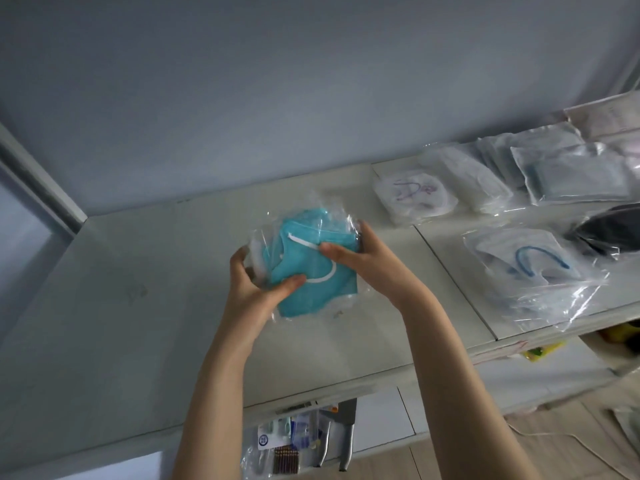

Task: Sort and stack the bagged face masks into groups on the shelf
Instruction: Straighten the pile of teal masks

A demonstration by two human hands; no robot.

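Note:
A stack of teal face masks in clear bags (304, 271) is held between both hands just above the white shelf (138, 306). My left hand (258, 285) grips its left edge, thumb on top. My right hand (356, 251) grips the right edge, thumb pressing the top bag. To the right lie other groups: white masks with purple loops (415, 195), white masks with blue loops (526, 268), a black mask (613, 233), and pale blue bagged masks (575, 174).
More bagged white masks (464, 174) and pinkish packs (609, 119) lie at the far right by the wall. The shelf's left upright (38, 174) stands at the left. Below the shelf edge hang small packets and tools (304, 441).

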